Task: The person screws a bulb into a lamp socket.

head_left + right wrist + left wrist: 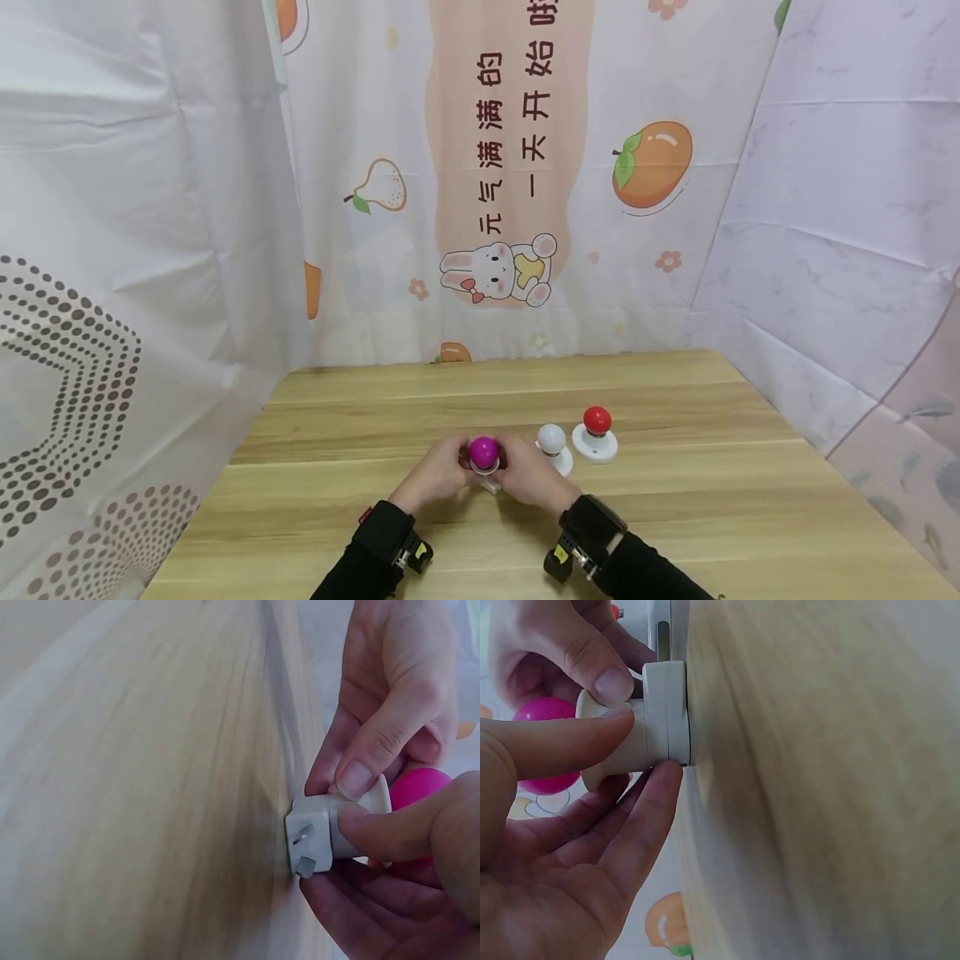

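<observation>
Between both hands, low over the wooden table, is a magenta light bulb in a white plug-in lamp socket. My left hand pinches the socket from the left, its thumb on the socket's side below the flared rim. From the right, my right hand grips the same socket with thumb and fingers. Metal plug prongs stick out from the socket's squared end. That end rests on or very close to the tabletop. In the wrist views, fingers partly cover the bulb.
Right of the hands, a white bulb stands on a round white base, partly behind the right hand. Farther right, a red bulb sits on another round base. Printed curtains hang behind and beside the table.
</observation>
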### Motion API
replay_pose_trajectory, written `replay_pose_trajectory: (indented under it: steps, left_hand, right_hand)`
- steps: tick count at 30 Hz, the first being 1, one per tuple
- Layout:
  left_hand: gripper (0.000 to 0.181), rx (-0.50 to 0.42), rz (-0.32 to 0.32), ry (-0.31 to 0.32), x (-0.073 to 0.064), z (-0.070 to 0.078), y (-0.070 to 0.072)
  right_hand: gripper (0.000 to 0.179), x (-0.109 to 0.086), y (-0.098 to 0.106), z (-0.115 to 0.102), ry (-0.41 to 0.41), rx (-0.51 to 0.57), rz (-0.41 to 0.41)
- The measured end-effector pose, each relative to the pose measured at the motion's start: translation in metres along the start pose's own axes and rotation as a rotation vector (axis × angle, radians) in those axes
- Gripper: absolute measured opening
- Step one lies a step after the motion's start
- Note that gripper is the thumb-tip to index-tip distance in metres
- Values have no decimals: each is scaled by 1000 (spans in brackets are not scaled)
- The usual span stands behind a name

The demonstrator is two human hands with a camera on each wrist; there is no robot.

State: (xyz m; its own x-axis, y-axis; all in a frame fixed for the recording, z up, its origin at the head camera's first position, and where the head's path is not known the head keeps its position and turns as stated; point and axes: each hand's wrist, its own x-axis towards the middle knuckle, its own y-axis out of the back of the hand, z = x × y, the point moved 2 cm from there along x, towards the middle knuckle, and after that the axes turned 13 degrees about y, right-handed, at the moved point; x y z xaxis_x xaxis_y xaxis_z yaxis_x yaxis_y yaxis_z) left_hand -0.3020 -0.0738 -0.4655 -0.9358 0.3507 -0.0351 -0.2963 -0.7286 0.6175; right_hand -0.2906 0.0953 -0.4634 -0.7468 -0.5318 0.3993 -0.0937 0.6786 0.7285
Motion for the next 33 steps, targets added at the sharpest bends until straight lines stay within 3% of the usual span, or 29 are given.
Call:
replay_pose_trajectory:
  steps: [9,17,23,33]
  left_hand:
    - [31,71,52,4,8,0,-1]
    - [25,53,80,42,23,0,3]
    - [20,45,112,63,35,-2,6]
    - [19,-12,123,113,45,-5,8]
  right_hand:
    - [38,6,-4,5,15,1,5]
    - [28,16,-7,10,-132,-98,57]
    - [25,26,-11,13,-229,-92,89]
    - [28,33,-13,19,-242,-91,129]
